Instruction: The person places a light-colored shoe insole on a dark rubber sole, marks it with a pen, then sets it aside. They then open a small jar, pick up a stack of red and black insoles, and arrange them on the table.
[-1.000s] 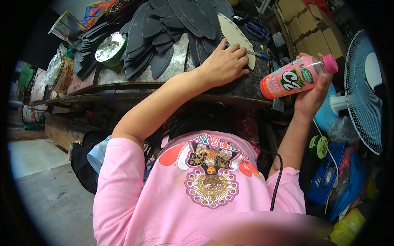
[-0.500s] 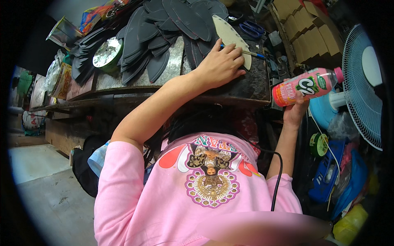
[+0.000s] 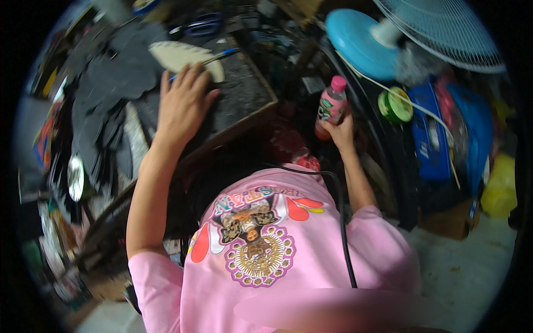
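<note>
My left hand lies palm down on the dark worktable, fingers spread over a cream leaf-shaped template with a notched edge. A blue pen runs beneath those fingers, its two ends showing on either side. Off to the right of the table corner, my right hand is wrapped round the lower part of a plastic drink bottle. The bottle has a pink cap and a pink label, and its cap end points away from me. Many dark grey leaf-shaped cut pieces are heaped left of my left hand.
Blue-handled scissors lie beyond the template. A fan with a blue base stands at the far right. Nearby are a green round container, a blue plastic case and a yellow bag. A black cable crosses my shirt.
The view has turned toward the right. My right hand has brought the bottle lower and away from the fan. My left hand stays on the template and pen.
</note>
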A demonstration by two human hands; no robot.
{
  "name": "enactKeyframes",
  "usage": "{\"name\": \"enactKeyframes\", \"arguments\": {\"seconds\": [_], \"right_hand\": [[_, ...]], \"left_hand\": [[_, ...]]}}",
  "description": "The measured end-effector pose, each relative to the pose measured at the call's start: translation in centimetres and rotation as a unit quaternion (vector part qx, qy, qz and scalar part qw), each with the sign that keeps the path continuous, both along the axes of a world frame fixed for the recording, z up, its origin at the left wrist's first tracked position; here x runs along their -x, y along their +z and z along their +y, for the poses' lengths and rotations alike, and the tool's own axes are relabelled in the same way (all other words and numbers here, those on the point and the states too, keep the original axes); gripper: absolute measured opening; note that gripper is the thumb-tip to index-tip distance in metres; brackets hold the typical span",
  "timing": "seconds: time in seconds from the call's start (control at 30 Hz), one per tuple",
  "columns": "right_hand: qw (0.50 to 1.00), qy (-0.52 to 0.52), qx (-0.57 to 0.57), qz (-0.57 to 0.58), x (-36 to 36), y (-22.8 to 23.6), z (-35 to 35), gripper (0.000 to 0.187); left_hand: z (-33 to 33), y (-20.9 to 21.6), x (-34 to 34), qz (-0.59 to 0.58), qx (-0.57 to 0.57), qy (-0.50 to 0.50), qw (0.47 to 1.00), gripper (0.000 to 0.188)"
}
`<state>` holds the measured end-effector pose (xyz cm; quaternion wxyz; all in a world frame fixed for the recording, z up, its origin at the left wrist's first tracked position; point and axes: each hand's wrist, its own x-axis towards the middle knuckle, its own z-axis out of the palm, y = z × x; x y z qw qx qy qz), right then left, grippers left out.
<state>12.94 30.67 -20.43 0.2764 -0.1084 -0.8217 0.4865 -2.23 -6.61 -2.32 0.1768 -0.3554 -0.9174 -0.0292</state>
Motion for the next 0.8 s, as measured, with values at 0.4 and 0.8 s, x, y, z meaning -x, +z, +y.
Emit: {"name": "enactKeyframes", "arguments": {"seconds": [0.4, 0.8], "right_hand": [[0.957, -0.250, -0.132, 0.065, 2.6, 10.7, 7.8, 0.076], [0.930, -0.276, -0.240, 0.028, 4.3, 11.2, 9.3, 0.108]], "left_hand": [[-0.1, -0.6, 0.1, 0.040, 0.002, -0.014, 0.999, 0.043], [-0.2, -0.6, 0.0, 0.043, -0.002, -0.011, 0.999, 0.043]]}}
